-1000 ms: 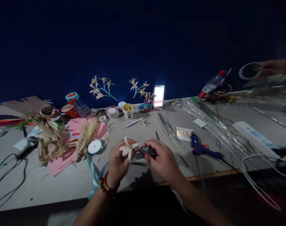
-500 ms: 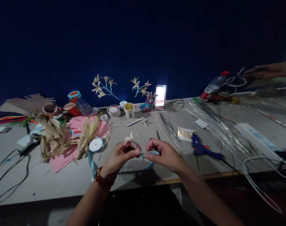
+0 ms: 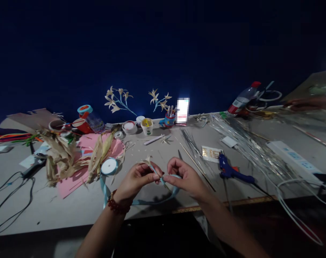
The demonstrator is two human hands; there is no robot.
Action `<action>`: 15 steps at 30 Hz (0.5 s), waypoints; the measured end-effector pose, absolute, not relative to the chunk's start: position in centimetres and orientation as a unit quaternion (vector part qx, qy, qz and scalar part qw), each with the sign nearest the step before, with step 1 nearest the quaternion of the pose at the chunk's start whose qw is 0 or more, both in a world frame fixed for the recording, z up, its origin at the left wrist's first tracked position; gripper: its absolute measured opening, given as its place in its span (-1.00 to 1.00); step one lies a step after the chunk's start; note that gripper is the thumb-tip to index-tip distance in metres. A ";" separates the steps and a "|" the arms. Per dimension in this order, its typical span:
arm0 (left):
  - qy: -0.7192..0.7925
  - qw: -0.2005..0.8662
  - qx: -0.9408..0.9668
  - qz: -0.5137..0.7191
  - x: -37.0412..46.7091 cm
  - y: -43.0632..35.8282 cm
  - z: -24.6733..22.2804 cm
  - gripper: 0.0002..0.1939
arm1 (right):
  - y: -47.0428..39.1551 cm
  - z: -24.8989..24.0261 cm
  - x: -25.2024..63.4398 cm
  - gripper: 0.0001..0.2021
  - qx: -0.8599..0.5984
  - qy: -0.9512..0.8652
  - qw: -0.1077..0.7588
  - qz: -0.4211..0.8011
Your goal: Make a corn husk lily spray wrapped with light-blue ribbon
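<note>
Flower (image 3: pixel 145 162) lies at the left hand (image 3: pixel 136 180), bloom towards eleven o'clock, thumb and fingers pinched closed on its blue stem (image 3: pixel 158 172); at three o'clock the right hand (image 3: pixel 186 178) pinches ribbon (image 3: pixel 176 190). It looks light with fragile petals, so the stiffer stem suits gripping; the ribbon seems soft, slippery.

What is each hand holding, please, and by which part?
The left hand pinches a pale flower by its stem; the right hand pinches the blue ribbon beside that stem.
</note>
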State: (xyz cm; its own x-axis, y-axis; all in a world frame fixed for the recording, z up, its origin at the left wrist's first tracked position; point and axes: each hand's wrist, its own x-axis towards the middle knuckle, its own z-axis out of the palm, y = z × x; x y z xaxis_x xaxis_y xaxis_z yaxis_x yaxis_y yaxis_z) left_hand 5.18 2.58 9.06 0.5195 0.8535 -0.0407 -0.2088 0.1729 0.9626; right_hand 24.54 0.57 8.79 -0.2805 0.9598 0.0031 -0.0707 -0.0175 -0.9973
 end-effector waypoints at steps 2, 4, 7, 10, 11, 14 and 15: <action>0.312 0.701 0.519 0.377 5.2 2.6 9.1 -0.84 | 0.4 8.6 24.4 -0.74 -0.405 -0.559 0.462 0.556; 0.310 0.706 0.515 0.375 5.1 2.5 9.1 -0.85 | 0.3 8.6 24.3 -0.81 -0.395 -0.578 0.479 0.529; 0.297 0.721 0.496 0.382 5.2 2.4 9.3 -0.86 | 0.0 8.4 24.3 -0.90 -0.378 -0.609 0.490 0.496; 0.294 0.735 0.459 0.403 5.6 2.0 9.6 -0.83 | -0.2 8.1 24.4 -0.95 -0.365 -0.645 0.487 0.462; 0.297 0.740 0.443 0.409 5.7 1.9 9.6 -0.82 | -0.3 8.0 24.4 -0.95 -0.362 -0.654 0.488 0.450; 0.299 0.764 0.388 0.419 6.0 1.4 9.5 -0.81 | -0.6 7.6 24.2 -0.93 -0.358 -0.664 0.499 0.426; 0.294 0.773 0.372 0.421 6.2 1.2 9.4 -0.81 | -0.7 7.5 24.1 -0.92 -0.358 -0.662 0.504 0.423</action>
State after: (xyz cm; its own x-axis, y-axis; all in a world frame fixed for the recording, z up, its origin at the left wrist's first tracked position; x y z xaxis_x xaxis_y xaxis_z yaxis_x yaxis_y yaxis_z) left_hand 6.15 1.22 9.44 0.4722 0.8701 -0.1409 -0.4322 0.3679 0.8233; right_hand 24.14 -0.68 7.55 -0.2353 0.9008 0.3650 0.0470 0.3856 -0.9215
